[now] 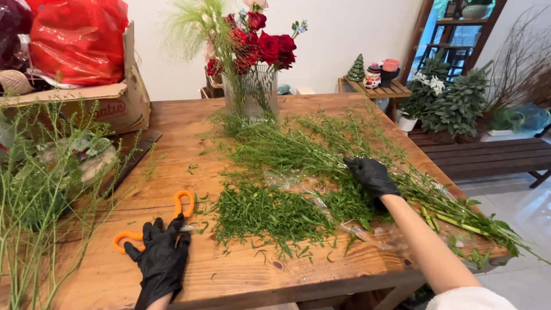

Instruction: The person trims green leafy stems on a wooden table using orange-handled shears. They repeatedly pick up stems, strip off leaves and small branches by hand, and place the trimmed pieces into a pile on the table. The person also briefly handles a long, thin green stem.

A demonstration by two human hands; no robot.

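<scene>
While both gloved hands are laid on the wooden surface (172,152), a spread of cut greenery is being worked.

Left hand (162,256), black-gloved: rested flat, fingers spread open, over the orange-handled scissors (172,221) near the front edge; the handles are touched but no closed grip is seen. Right hand (372,174), black-gloved: set down with fingers curled into the long green stems (321,152) lying across the middle of the surface; whether a stem is actually gripped cannot be told. Pile of stripped leaves (264,212): heaped between the two hands, beside clear wrapping film (321,204). Glass vase (251,92) with red roses (264,46): stood upright at the far edge. Cardboard box (109,103) with red bags (77,37): placed at far left.
</scene>
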